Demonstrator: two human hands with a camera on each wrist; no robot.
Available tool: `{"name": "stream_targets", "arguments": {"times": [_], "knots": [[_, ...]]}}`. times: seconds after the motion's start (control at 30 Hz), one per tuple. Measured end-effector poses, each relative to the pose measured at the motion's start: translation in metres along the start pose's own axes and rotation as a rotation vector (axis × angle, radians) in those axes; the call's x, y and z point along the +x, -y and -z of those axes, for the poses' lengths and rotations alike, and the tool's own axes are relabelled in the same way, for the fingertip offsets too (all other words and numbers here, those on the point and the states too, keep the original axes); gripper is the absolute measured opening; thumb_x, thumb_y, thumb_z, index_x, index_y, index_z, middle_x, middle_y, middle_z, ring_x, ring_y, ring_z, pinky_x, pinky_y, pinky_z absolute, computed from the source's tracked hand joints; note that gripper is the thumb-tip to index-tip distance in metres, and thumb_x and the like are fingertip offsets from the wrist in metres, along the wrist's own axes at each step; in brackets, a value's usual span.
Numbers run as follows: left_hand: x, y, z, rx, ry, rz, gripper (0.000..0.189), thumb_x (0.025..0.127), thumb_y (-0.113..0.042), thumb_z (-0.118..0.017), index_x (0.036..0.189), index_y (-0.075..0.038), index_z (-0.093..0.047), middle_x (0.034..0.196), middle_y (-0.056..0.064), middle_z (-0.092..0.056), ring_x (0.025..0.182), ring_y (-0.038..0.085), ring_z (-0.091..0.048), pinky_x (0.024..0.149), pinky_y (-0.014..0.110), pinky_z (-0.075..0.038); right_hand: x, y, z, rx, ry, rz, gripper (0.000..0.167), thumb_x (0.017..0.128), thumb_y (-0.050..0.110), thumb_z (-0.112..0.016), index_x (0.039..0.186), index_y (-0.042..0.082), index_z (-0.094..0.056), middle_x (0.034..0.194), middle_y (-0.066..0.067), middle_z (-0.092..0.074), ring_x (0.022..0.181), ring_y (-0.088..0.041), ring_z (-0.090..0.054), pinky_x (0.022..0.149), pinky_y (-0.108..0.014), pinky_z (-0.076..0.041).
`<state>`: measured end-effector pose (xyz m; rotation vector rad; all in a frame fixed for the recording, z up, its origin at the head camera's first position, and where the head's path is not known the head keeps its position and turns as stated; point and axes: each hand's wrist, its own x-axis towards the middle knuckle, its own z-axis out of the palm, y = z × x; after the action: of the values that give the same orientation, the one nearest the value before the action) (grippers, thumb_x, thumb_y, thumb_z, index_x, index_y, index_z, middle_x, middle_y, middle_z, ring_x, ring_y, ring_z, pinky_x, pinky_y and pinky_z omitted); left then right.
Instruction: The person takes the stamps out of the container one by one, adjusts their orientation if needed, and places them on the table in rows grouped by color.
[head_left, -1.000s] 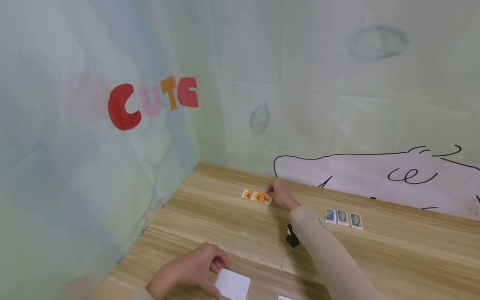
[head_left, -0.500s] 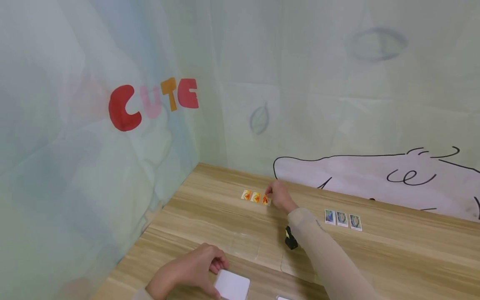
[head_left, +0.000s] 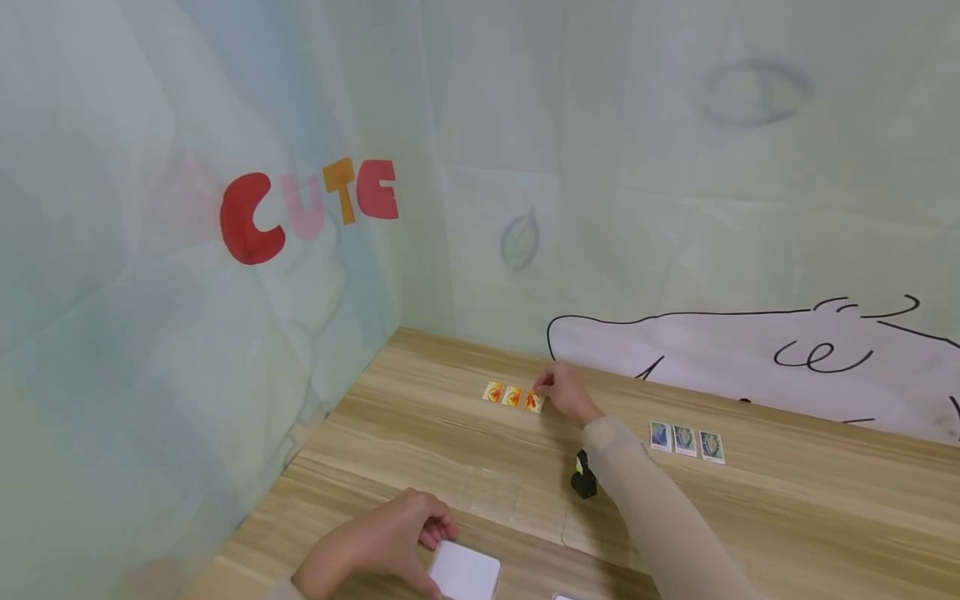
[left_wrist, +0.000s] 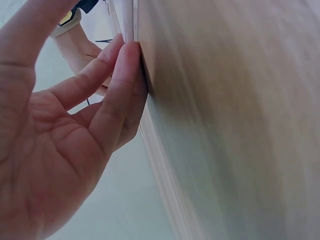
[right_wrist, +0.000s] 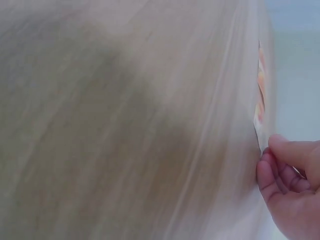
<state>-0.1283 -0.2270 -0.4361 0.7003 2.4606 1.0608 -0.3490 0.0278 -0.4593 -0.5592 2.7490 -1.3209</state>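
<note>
At the far side of the table, my right hand [head_left: 566,392] pinches the right edge of an orange-and-red picture card [head_left: 532,402]. This card is the rightmost of a row of three, beside two similar yellow-orange cards [head_left: 512,396]. In the right wrist view the thumb and fingertips meet at the end of the card row [right_wrist: 261,85]. Close to the front, my left hand [head_left: 382,533] grips a white square, flat block [head_left: 465,572] by its left side, thumb at the near corner and fingers at the far one. The left wrist view shows those fingertips [left_wrist: 131,52] against its thin edge.
Three blue-green cards [head_left: 684,439] lie in a row to the right. Clear plastic squares [head_left: 489,493] rest on the wooden table [head_left: 360,450]. A white-edged item [head_left: 562,597] shows at the bottom edge. Printed cloth walls [head_left: 495,150] stand behind and at the left.
</note>
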Motion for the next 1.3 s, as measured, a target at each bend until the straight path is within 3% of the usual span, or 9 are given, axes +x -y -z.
{"name": "stream_targets", "arguments": {"times": [0.4,0.67,0.97,1.3], "knots": [[-0.003,-0.003,-0.001,0.014,-0.007,-0.002,0.051,0.064,-0.02,-0.095,0.103,-0.005,-0.066,0.091,-0.01,-0.058,0.083,0.004,-0.059,0.076,0.022,-0.054,-0.001,-0.003,0.011,0.092,0.019,-0.035,0.004,0.088,-0.007,-0.069,0.085,-0.005,-0.069,0.082,-0.01,-0.068,0.074,-0.019,-0.058,0.063,-0.026,-0.048],[-0.005,-0.003,-0.002,0.037,-0.017,-0.024,0.049,0.064,-0.018,-0.094,0.103,-0.006,-0.066,0.093,-0.011,-0.058,0.083,0.004,-0.058,0.076,0.022,-0.054,-0.006,0.001,0.018,0.137,0.042,-0.031,0.005,0.088,-0.007,-0.068,0.09,-0.012,-0.068,0.082,-0.015,-0.068,0.071,-0.024,-0.06,0.059,-0.024,-0.047],[-0.006,-0.004,-0.002,0.082,-0.024,-0.048,0.051,0.065,-0.023,-0.094,0.104,-0.006,-0.066,0.095,-0.011,-0.06,0.083,0.003,-0.057,0.076,0.022,-0.053,-0.014,0.005,0.028,0.16,0.067,-0.014,0.006,0.09,-0.009,-0.065,0.094,-0.013,-0.068,0.084,-0.017,-0.068,0.068,-0.015,-0.055,0.062,-0.027,-0.049],[-0.007,-0.006,-0.001,0.118,-0.066,-0.069,0.059,0.066,-0.031,-0.093,0.11,-0.005,-0.065,0.101,-0.005,-0.062,0.089,0.004,-0.057,0.081,0.024,-0.052,-0.025,0.01,0.034,0.182,0.096,-0.011,0.006,0.09,-0.008,-0.066,0.094,-0.012,-0.068,0.088,-0.021,-0.069,0.069,-0.014,-0.058,0.073,-0.044,-0.057]]}}
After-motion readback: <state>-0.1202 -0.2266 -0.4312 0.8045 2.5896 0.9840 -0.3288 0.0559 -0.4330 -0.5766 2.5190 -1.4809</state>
